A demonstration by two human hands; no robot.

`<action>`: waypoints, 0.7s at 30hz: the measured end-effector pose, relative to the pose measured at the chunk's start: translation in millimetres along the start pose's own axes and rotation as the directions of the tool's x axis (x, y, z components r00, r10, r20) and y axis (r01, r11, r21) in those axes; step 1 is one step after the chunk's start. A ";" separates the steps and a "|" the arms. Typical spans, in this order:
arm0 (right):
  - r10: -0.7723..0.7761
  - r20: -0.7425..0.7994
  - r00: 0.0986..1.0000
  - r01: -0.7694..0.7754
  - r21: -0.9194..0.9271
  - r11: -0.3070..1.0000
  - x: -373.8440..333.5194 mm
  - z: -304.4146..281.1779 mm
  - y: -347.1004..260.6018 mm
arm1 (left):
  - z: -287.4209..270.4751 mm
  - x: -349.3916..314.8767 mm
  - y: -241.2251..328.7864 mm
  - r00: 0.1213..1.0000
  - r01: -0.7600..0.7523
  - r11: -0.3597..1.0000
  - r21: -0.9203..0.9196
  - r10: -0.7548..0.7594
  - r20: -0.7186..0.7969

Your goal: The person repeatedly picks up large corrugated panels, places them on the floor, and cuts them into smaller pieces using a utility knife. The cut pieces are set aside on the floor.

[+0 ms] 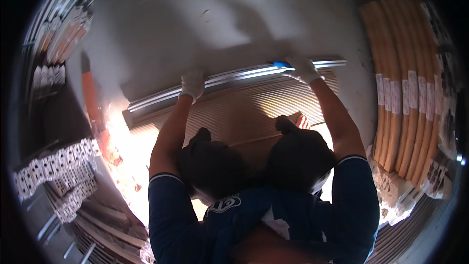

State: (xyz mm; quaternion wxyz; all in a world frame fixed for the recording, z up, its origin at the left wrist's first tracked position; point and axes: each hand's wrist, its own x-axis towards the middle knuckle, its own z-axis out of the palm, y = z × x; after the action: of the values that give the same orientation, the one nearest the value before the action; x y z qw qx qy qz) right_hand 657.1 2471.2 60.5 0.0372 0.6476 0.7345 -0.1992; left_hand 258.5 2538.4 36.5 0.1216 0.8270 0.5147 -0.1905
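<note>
Long shiny metal profiles [238, 75] lie crosswise in front of me, along the far edge of a ribbed cardboard sheet [215, 122]. My left hand [193, 86], in a white glove, is closed over them left of the middle. Towards their right end is my right hand [303, 71], also gloved. A small blue object [280, 64] sticks out leftward from its fingers, just over the metal; its kind I cannot make out. The right thumb reaches along the near side of the profiles. Both palms are hidden.
Long brown-wrapped bundles [391, 73] with pale labels are stacked on the right. White profiles with dark holes [58, 171] are piled at the left, and more bundled strips [68, 24] stand far left. Grey floor [220, 14] stretches beyond the metal. My knees flank the cardboard.
</note>
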 end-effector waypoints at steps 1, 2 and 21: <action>-0.022 -0.023 1.000 0.021 -0.046 0.999 1.0 1.1 0.1 | -8.6 11.6 8.0 0.993 0.003 0.997 -0.082 -0.013 -0.121; -0.012 -0.006 1.000 0.012 0.002 1.000 2.1 0.0 2.8 | -18.1 21.2 15.1 0.977 -0.017 0.982 -0.187 -0.024 -0.214; 0.580 -0.148 0.801 -0.583 0.031 0.812 -60.4 13.2 158.9 | 17.8 -68.9 13.6 0.994 -0.113 0.971 -0.209 0.110 -0.023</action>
State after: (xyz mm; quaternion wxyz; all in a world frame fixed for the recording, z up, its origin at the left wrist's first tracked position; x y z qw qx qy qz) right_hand 817.5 2423.1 28.4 0.0459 0.8543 0.5029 -0.1229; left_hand 240.0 2469.9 51.0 0.2158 0.8382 0.4855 -0.1232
